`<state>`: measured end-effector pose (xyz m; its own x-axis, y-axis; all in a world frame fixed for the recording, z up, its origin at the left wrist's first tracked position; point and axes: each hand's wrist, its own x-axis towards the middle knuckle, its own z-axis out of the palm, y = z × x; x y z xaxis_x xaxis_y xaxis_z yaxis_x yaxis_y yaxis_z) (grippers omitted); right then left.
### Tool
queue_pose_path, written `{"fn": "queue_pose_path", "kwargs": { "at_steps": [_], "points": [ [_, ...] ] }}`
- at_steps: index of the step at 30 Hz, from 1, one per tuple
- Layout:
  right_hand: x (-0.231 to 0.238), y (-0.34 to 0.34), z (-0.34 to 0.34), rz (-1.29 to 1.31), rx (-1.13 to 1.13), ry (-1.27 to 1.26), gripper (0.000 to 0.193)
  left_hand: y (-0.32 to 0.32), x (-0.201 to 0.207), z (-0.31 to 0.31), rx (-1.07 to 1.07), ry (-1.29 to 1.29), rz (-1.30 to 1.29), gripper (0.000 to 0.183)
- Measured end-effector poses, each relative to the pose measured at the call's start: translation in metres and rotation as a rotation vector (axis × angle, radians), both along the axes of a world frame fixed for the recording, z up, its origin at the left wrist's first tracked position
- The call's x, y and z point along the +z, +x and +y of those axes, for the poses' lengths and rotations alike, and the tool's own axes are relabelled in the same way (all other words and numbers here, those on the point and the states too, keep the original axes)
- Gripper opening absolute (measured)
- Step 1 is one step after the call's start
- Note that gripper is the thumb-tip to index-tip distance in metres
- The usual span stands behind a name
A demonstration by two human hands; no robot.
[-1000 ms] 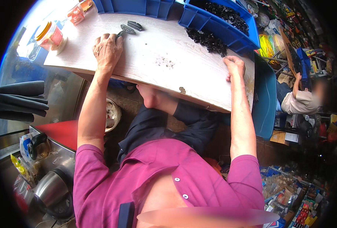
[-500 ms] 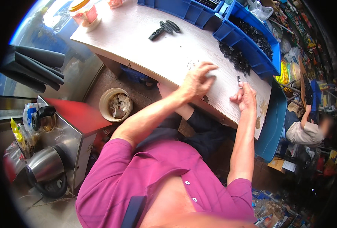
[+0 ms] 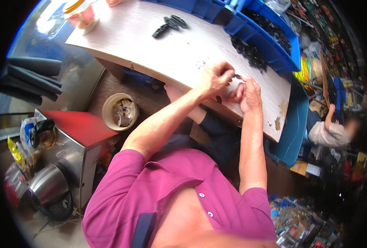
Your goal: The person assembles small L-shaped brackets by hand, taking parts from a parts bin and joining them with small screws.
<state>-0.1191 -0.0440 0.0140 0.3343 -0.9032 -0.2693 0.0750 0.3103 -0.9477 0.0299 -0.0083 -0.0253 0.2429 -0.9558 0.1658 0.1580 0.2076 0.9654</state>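
Over the pale tabletop (image 3: 142, 45), my two hands have come close together. A small black part (image 3: 237, 76) shows between their fingertips; its exact kind is too small to make out. My left hand (image 3: 218, 78) is closed in a pinch at the part's left end. My right hand (image 3: 251, 96) has its fingers curled and its index finger and thumb at the other end. Beyond the right hand, a pile of small black parts (image 3: 250, 54) lies loose on the table. Farther left rest several longer black plastic pieces (image 3: 169, 25), partly overlapping.
Blue bins (image 3: 256, 39) line the table's far side, one filled with black parts. A lidded jar (image 3: 79, 16) stands at the far left corner. A teal bin (image 3: 290, 134) is against the right end. A waste bucket (image 3: 109, 111) sits left below; another person (image 3: 326, 131) is at right.
My right hand has moved left from beside the pile, bringing a small black part to my left hand. The left fingers, spread before, are now pinched. The whole view has shifted slightly.
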Motion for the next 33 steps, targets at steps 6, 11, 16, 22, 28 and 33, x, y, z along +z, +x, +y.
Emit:
{"fn": "queue_pose_path", "kwargs": {
  "at_steps": [6, 11, 16, 22, 28, 33],
  "points": [
    [-0.006, 0.007, 0.001, -0.097, -0.037, -0.129, 0.033, 0.006, 0.004, -0.005, -0.065, 0.061, 0.266, 0.014],
    [-0.009, 0.010, 0.003, -0.027, -0.034, -0.164, 0.027, 0.008, 0.012, 0.003, -0.059, 0.120, 0.203, 0.016],
    [-0.013, 0.002, 0.008, -0.120, -0.025, -0.192, 0.016, 0.047, 0.013, 0.022, 0.548, -0.060, -0.523, 0.028],
    [-0.013, 0.005, 0.009, -0.108, -0.025, -0.194, 0.016, 0.170, 0.012, 0.009, 0.903, 0.335, -1.293, 0.036],
    [-0.010, 0.009, 0.011, -0.155, -0.114, -0.150, 0.016, 0.154, 0.011, 0.022, 0.705, 0.168, -0.903, 0.030],
    [-0.003, 0.021, 0.015, -0.370, -0.118, -0.135, 0.014, 0.074, 0.018, 0.042, 0.266, 0.052, 0.212, 0.027]
  ]
}}
